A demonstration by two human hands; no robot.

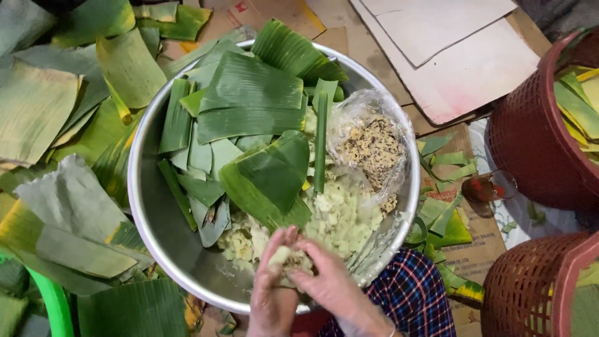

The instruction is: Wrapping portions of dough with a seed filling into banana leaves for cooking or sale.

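At the bottom centre of the frame, the left hand (272, 293) and right hand (334, 288) cup together around a pale lump of filling (289, 259), which sits over the near rim of a big metal bowl (145, 206); fingers hide most of the lump, so its shape and long axis are hard to tell. Further in, chopped white filling (340, 215), a clear bag of speckled mix (371, 146) and banana leaves (253, 100) crowd the bowl. Red baskets (530, 137) at the right edge are cut off.
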